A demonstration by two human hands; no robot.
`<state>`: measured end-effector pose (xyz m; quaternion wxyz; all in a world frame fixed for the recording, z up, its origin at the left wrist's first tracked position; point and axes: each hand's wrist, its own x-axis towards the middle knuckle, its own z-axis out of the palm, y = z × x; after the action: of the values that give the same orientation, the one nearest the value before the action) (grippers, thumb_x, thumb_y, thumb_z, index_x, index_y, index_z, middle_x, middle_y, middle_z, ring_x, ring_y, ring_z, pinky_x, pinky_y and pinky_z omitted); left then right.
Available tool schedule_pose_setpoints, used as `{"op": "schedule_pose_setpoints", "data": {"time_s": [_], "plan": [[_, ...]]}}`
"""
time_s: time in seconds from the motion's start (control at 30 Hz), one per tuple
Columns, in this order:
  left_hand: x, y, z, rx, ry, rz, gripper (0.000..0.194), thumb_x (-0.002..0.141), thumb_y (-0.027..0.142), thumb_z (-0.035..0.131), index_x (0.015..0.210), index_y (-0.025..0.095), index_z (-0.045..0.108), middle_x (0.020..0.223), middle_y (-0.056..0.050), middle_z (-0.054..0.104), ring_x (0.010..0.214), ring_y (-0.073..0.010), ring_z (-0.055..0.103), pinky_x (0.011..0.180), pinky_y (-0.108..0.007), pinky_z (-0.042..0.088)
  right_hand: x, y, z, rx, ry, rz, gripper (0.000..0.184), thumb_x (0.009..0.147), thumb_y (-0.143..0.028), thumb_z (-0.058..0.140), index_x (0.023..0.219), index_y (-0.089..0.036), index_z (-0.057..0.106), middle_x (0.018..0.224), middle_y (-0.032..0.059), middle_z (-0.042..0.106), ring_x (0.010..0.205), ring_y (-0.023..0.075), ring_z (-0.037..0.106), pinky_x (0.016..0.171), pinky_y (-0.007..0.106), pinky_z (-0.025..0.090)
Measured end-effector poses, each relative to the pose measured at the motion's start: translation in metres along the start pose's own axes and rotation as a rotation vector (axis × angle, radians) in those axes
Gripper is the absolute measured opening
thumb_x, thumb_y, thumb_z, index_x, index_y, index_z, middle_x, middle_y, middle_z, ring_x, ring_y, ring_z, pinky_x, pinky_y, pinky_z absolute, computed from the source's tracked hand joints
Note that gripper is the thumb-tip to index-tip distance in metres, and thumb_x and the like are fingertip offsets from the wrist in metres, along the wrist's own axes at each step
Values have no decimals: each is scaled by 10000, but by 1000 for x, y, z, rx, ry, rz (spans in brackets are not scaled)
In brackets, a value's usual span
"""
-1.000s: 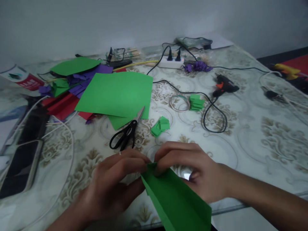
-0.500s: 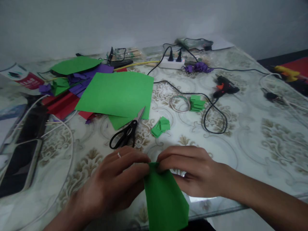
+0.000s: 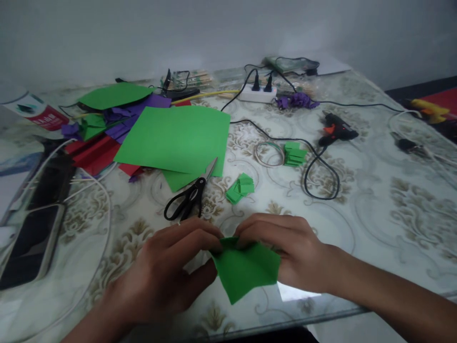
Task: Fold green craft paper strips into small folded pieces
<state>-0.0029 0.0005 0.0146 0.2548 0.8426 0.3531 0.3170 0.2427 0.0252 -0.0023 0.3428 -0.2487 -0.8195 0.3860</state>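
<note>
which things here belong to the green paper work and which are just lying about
Likely in the job:
green paper, pinched by left hand and right hand
large green sheet
small green pieces
scissors
glue gun, possibly

Apparently just lying about:
phone
red paper
crumpled purple paper

A smartphone with a dark screen and pale edge (image 3: 31, 244) lies at the near left, a thin white cable (image 3: 109, 209) curving to its right. Beyond, at the far left, is a white-and-red printed container (image 3: 49, 117). At the far centre, a white rectangular power strip (image 3: 255, 95) holds two black plugs (image 3: 256, 85); crumpled purple paper (image 3: 300, 100) lies just right. Farther right rests a black glue gun with an orange trigger (image 3: 336, 132).
</note>
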Motion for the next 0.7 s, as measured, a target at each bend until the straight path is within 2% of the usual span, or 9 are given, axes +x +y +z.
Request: {"op": "schedule_pose_setpoints", "data": {"time_s": [0.07, 0.23, 0.33, 0.53, 0.7], "plan": [[0, 1, 1, 13, 14, 17, 162, 899, 55, 629, 991, 188, 625, 965, -62, 753, 833, -145, 758, 701, -192, 599, -1, 1, 1, -13, 42, 0, 66, 971, -134, 626, 1017, -169, 659, 932, 91, 757, 820, 173, 734, 736, 247, 597], [-2, 0, 3, 5, 40, 41, 197, 904, 17, 623, 1020, 176, 626, 983, -65, 777, 884, -141, 775, 781, -178, 602, -3, 2, 3, -87, 107, -29, 216, 955, -150, 677, 1161, -175, 616, 975, 67, 779, 841, 154, 755, 772, 208, 594], [-3, 0, 2, 11, 39, 40, 210, 902, 14, 629, 1040, 171, 629, 1007, -70, 785, 913, -143, 776, 812, -182, 602, -4, 2, 4, -88, 144, -67, 198, 969, -153, 675, 1163, -155, 632, 975, 76, 786, 847, 150, 760, 776, 202, 596], [-1, 5, -2, 101, 107, 55, 192, 952, 73, 618, 1116, 170, 642, 919, -45, 793, 859, -145, 768, 811, -210, 615, -6, 3, 3, -28, 147, -105, 204, 966, -53, 631, 1157, -120, 661, 973, 116, 780, 906, 194, 748, 801, 282, 612], [-3, 4, 1, 137, 111, 98, 175, 999, 99, 582, 1108, 176, 695, 993, -68, 806, 909, -167, 773, 834, -251, 631, -7, 4, 5, 10, 181, -141, 240, 955, -24, 631, 1178, -101, 678, 995, 131, 773, 946, 207, 730, 830, 316, 609]]}}
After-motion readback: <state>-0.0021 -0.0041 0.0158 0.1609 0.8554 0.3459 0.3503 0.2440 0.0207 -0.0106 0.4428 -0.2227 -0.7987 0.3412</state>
